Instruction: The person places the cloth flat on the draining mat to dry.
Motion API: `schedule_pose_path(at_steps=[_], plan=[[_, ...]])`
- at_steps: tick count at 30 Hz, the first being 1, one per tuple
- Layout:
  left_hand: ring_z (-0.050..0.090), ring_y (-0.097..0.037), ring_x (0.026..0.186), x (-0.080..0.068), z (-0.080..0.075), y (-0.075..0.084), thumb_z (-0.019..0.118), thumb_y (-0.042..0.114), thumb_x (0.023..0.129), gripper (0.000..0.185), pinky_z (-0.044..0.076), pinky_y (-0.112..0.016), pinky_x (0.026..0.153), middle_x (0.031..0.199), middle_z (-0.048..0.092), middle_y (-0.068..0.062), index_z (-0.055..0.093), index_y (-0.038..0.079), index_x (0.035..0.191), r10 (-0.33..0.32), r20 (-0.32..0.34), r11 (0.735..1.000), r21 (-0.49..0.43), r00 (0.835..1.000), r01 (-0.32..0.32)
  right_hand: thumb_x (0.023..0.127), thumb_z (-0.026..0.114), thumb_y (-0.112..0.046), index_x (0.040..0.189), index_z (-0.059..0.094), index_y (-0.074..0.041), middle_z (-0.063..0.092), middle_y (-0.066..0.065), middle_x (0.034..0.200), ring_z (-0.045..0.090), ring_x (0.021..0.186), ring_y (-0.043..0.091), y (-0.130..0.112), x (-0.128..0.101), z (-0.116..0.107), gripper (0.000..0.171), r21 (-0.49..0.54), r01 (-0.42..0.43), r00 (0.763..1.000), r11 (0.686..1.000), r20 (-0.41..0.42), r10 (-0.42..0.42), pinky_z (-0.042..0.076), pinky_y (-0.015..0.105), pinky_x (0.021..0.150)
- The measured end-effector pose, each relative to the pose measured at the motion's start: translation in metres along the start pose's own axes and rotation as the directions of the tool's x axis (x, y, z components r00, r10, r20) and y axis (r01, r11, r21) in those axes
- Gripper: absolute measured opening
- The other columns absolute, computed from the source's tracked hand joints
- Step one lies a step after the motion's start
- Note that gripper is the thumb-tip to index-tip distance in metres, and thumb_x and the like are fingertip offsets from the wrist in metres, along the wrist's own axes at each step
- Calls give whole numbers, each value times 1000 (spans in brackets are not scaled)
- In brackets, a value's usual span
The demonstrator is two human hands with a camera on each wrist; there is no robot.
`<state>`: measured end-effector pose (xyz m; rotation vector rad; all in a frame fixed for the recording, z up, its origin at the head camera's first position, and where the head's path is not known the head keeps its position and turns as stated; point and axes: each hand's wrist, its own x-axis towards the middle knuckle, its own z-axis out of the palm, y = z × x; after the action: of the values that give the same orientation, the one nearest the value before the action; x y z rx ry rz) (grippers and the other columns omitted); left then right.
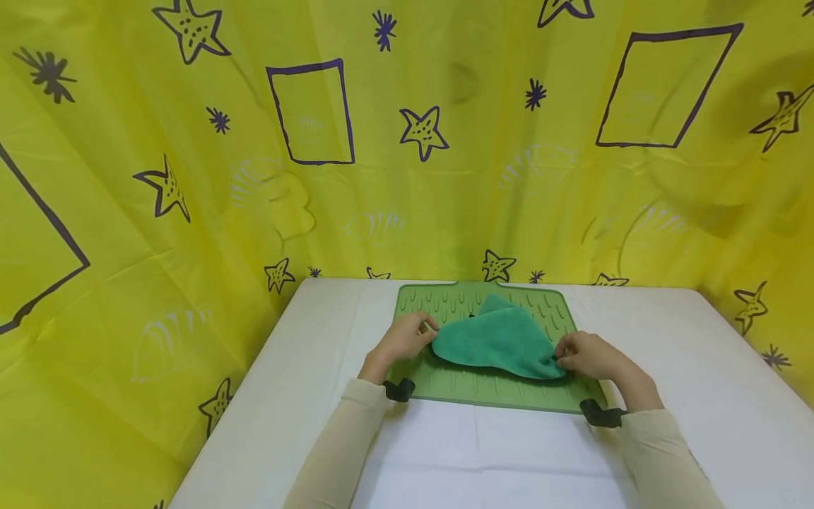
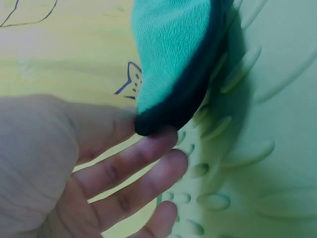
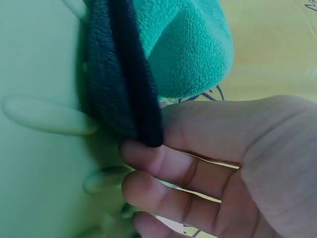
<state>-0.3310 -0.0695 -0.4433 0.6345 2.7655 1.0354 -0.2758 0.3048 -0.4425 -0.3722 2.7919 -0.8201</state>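
Between your left grip (image 1: pixel 405 336) and right grip (image 1: pixel 591 355) you have a plain teal-green cloth (image 1: pixel 499 339), dark underneath. Below both grips, your mat (image 1: pixel 470 390) is a lighter green patterned with raised oblong bumps; the bench (image 1: pixel 445 456) around is white. Behind the grips, your sleeves (image 1: pixel 343 445) are cream and wrist cameras (image 1: pixel 399 390) black. Beyond the grips, the yellow curtain (image 1: pixel 420 191) carries dark purple starfish (image 1: pixel 424 133), bursts (image 1: pixel 384 30) and rectangles (image 1: pixel 311 113), plus pale striped fish (image 1: pixel 539 167).

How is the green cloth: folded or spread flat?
Partly folded: the cloth overlaps itself at the back; left hand and right hand pinch its ends.
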Motion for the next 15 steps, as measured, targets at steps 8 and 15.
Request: schedule_pose_path(at_steps=[8,15], plan=[[60,-13,75,-2,-4,3,71,9,95,6,50,-27,66,87,70,-3,75,11,99,25,30,1000,-3,999,-25,90,68,-6,108,64,5,65,7,86,57,73,19,1,-6,-6,21,74,-6,996,997,89,0,48,33,66],[61,-12,74,-6,-20,0,70,11,95,10,50,-28,67,85,70,-2,74,13,103,79,128,997,-33,989,-76,92,69,-10,113,61,5,63,4,73,56,69,18,0,-16,-18,28,89,14,991,996,133,-25,45,31,67]])
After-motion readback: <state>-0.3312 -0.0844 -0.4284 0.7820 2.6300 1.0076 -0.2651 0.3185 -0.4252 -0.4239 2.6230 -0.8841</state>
